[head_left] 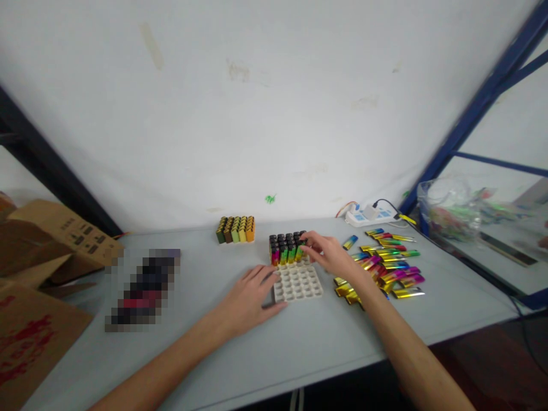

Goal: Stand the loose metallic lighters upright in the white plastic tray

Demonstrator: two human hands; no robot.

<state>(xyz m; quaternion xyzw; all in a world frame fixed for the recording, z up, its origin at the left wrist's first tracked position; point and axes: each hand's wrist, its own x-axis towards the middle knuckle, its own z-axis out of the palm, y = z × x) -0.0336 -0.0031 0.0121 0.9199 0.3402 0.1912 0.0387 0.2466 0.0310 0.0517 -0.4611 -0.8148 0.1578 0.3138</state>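
Note:
A white tray [298, 289] with rows of square pockets lies on the table. Its near rows hold nothing, while upright lighters [285, 250] with black tops and shiny pink, green and yellow bodies stand at its far end. My left hand [252, 297] lies beside the tray, fingers spread, fingertips and thumb touching or very close to its left edge and near corner. At the right end of the standing group, my right hand [323, 251] has its fingers bent and pinched on a lighter, mostly hidden by the fingers. Loose metallic lighters [391, 265] lie scattered right of that hand.
Another block of upright gold-topped lighters [235, 230] stands near the wall. A white power strip [370, 215] with cables is at the back right, beside a blue metal frame [475, 108] and a clear plastic bag [449, 211]. Cardboard boxes [38, 337] and a pixelated object [145, 288] occupy the left.

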